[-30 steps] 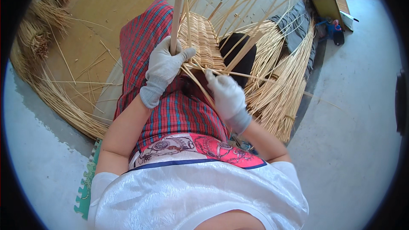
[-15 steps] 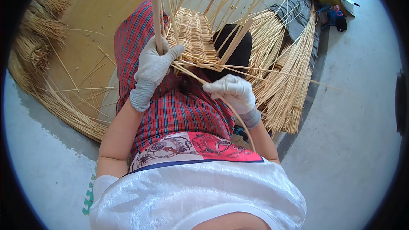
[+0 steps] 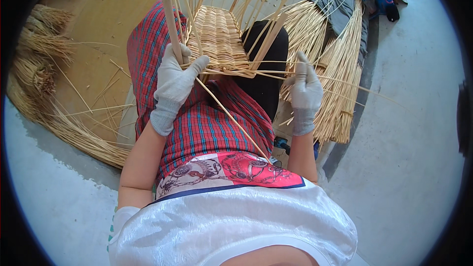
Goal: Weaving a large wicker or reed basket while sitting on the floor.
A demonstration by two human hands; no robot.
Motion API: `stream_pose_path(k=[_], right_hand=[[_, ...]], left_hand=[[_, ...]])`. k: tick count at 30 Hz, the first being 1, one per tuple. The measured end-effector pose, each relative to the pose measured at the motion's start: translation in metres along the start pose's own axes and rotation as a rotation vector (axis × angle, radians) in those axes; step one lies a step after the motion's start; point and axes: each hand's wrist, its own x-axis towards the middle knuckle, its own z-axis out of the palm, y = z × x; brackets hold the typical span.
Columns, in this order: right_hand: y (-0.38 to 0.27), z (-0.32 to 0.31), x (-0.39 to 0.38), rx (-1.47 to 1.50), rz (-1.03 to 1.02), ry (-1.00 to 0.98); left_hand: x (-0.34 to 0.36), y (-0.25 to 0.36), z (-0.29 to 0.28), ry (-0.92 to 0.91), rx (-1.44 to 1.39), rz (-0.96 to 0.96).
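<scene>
A partly woven wicker basket (image 3: pixel 217 37) rests between my knees, long loose canes rising from its far side. My gloved left hand (image 3: pixel 176 79) grips its near left corner, fingers round a thick wooden stick (image 3: pixel 171 22), thumb on the woven edge. A second thick stick (image 3: pixel 269 42) stands at the right corner. From the near edge one loose cane (image 3: pixel 231 117) slants down to my lap. Other thin canes stick out rightward past my gloved right hand (image 3: pixel 305 88). That hand is raised beside them, its fingers stretched upward and the thumb apart.
Bundles of peeled canes (image 3: pixel 340 79) lie to the right, partly under a grey cloth (image 3: pixel 340 12). More bundles (image 3: pixel 37 69) line the left side of a tan board (image 3: pixel 98 29), with loose canes scattered over it. A blue-and-black object (image 3: pixel 387 7) lies far right.
My right hand has let go of the slanting cane, which now hangs to my lap, and moved right and up to the canes sticking out. My left hand keeps its grip.
</scene>
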Motion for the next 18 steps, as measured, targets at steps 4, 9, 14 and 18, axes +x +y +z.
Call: stream_pose_path(k=[4,9,14,18], right_hand=[[-0.015,0.004,0.025,0.093,-0.387,0.127],[-0.116,0.048,0.003,0.058,-0.794,0.198],[-0.166,0.131,0.051,-0.111,-0.642,-0.608],[-0.176,0.160,0.060,-0.356,-0.859,-0.382]], left_hand=[[-0.004,0.003,0.000,0.022,-0.034,-0.029],[-0.001,0.002,0.006,0.034,-0.083,0.023],[-0.001,0.009,-0.002,0.029,0.097,0.087],[0.003,0.005,-0.006,0.025,0.070,0.086]])
